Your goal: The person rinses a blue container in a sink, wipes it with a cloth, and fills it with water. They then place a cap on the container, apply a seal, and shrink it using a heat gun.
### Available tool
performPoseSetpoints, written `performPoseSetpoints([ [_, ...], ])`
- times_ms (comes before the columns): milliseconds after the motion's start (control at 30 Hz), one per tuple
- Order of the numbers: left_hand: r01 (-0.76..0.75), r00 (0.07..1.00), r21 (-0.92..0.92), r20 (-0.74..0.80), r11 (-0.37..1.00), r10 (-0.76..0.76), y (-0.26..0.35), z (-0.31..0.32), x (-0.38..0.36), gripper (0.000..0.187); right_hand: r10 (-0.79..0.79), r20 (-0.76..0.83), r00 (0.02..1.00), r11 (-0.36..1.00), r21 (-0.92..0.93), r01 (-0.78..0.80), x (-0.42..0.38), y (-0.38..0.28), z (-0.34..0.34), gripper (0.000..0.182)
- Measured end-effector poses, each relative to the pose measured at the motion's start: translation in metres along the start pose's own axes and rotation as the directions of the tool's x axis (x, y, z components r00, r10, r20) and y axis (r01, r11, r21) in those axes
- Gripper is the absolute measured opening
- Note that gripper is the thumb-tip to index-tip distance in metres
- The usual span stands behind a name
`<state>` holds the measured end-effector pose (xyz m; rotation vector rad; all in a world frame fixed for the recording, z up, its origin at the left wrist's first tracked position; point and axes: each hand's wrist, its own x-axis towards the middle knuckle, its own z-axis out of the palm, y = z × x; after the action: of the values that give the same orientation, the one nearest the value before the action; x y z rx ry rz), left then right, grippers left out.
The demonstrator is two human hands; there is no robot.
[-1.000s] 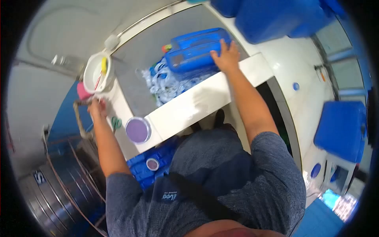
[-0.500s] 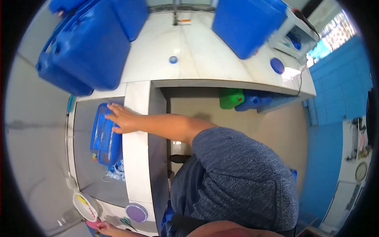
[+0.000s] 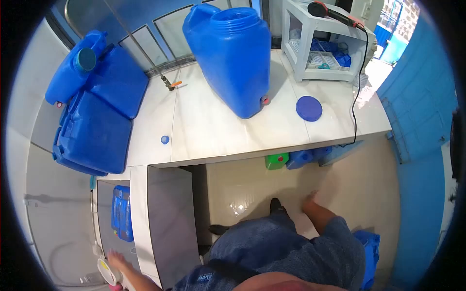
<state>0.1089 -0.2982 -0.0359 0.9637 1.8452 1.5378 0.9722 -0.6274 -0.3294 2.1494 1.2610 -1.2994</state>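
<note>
My left hand (image 3: 116,260) is at the lower left, beside the rim of a white bowl (image 3: 108,272) with something yellow in it. Its fingers look stretched out, slightly blurred, with nothing visible in them. Below it, a bit of something pink (image 3: 115,287) shows near the bowl. Farther up in the sunken basin lies a clear blue water jug (image 3: 122,213), apart from the hand. My right hand (image 3: 311,198) hangs low over the tiled floor at my right side, touching nothing I can see; its fingers are too small and foreshortened to read.
On the white counter (image 3: 204,140) stand a tall uncapped blue container (image 3: 238,63), a purple lid (image 3: 309,108), a small blue cap (image 3: 165,139) and a white shelf (image 3: 315,48) with a corded heat gun (image 3: 335,14). Blue containers (image 3: 97,131) crowd the left. Below sits a green container (image 3: 276,161).
My right hand has left the blue jug in the basin and swung down to my right side. My left hand has moved up along the bowl. The view has shifted, showing more counter.
</note>
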Motion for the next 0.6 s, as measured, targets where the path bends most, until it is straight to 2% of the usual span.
performPoseSetpoints([
  [33,-0.004,1.000,-0.068,-0.004,0.998,0.004,0.006,0.056,-0.006,0.041,0.098,0.122,0.988,0.960,-0.273,-0.062,-0.002,0.053,0.035,0.082],
  [67,0.033,0.999,-0.117,-0.008,0.993,-0.035,0.039,0.131,-0.033,0.044,0.192,0.239,0.952,0.859,-0.510,-0.045,-0.030,0.084,0.039,0.087],
  [100,-0.016,0.986,-0.127,0.162,0.992,0.036,0.064,0.187,-0.051,0.047,0.170,0.272,0.947,0.985,-0.035,-0.167,-0.060,0.119,0.038,0.081],
  [133,-0.042,0.945,0.025,0.326,0.999,0.031,0.094,0.239,-0.062,0.047,0.289,0.361,0.887,0.756,0.482,-0.443,-0.094,0.130,0.032,0.073],
  [167,-0.115,0.890,0.149,0.456,0.982,0.035,0.136,0.291,-0.089,0.043,0.401,0.440,0.803,0.225,0.803,-0.552,-0.134,0.136,0.020,0.066],
  [200,-0.317,0.781,0.192,0.608,0.929,0.141,0.162,0.339,-0.099,0.035,0.184,0.395,0.900,0.844,0.405,-0.351,-0.095,0.194,0.080,0.062],
  [233,-0.496,0.685,0.195,0.687,0.846,0.243,0.211,0.390,-0.140,0.028,-0.043,0.326,0.944,0.976,-0.189,0.110,-0.057,0.251,0.138,0.059],
  [267,-0.725,0.524,0.158,0.758,0.670,0.389,0.238,0.433,-0.149,0.026,0.113,0.250,0.962,0.991,-0.105,-0.089,-0.074,0.244,0.133,0.057],
  [300,-0.810,0.459,0.171,0.780,0.560,0.425,0.278,0.475,-0.174,0.025,0.265,0.167,0.950,0.963,0.010,-0.270,-0.093,0.236,0.126,0.055],
  [333,-0.855,0.395,0.115,0.775,0.505,0.493,0.309,0.515,-0.190,0.027,0.581,0.068,0.811,0.774,0.261,-0.577,-0.102,0.233,0.125,0.051],
  [367,-0.875,0.378,0.133,0.789,0.466,0.484,0.343,0.552,-0.206,0.035,0.577,0.074,0.813,0.776,0.260,-0.575,-0.092,0.233,0.121,0.051],
  [400,-0.936,0.248,0.039,0.779,0.350,0.576,0.370,0.592,-0.211,0.044,0.315,0.043,0.948,0.939,0.135,-0.318,-0.069,0.240,0.125,0.050],
  [433,-0.951,0.232,0.045,0.756,0.305,0.612,0.394,0.634,-0.209,0.052,0.022,0.053,0.998,1.000,0.006,-0.022,-0.059,0.242,0.132,0.048],
  [467,-0.978,0.179,0.072,0.763,0.194,0.621,0.426,0.668,-0.217,0.058,0.187,-0.085,0.979,0.883,0.451,-0.130,-0.066,0.228,0.127,0.047],
  [500,-0.992,0.121,0.060,0.727,0.114,0.676,0.446,0.708,-0.209,0.069,0.396,-0.140,0.907,0.575,0.809,-0.126,-0.071,0.206,0.107,0.046],
  [533,-0.992,0.123,0.080,0.765,0.097,0.632,0.469,0.754,-0.192,0.079,0.379,-0.186,0.907,0.642,0.759,-0.112,-0.080,0.186,0.085,0.049],
  [600,-0.978,0.195,0.206,0.807,0.044,0.558,0.503,0.831,-0.174,0.087,0.339,-0.217,0.916,0.732,0.672,-0.112,-0.115,0.138,0.004,0.051],
])
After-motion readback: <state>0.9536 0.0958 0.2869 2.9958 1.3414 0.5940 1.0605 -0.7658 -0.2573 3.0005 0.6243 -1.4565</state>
